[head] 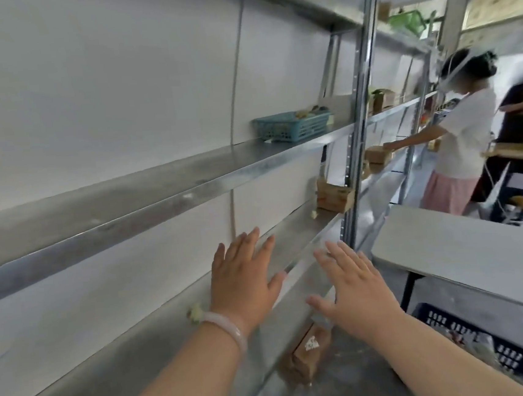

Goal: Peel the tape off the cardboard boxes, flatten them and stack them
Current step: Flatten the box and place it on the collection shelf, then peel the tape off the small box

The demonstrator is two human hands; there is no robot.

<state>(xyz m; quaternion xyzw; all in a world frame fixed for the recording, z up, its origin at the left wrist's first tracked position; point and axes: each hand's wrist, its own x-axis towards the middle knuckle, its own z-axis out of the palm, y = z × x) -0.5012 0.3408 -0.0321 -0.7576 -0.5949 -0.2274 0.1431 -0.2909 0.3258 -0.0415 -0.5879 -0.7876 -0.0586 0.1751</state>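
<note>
Hands first: the left hand (242, 279) and the right hand (355, 287) are both held out flat over the metal shelf (140, 346), fingers straight and spread, so each grip is wide open and has hold of nothing. The palms face down and forward, which reads as a reach toward work not yet taken up rather than a press on anything; whether the fingertips touch the shelf I cannot tell. A pale bracelet (231, 327) sits on the left wrist. The nearest task thing is a brown cardboard box (307, 353), lying on a lower level just below the right hand, with a white label on its top face and what may be a strip of tape at its far end, partly hidden by that hand. It looks unflattened, so peeling has probably yet to begin on it. More boxes (333, 195) sit stacked at the far end of the shelf beside the upright post (354, 144), likely parked there as stock awaiting their turn. A blue basket (291, 126) rests on the shelf above. To the right stands a white bench (465, 242), with a dark crate (451, 320) below it, perhaps for waste, though its contents are blurred. Another person in a white top (465, 133) handles boxes further along.
</note>
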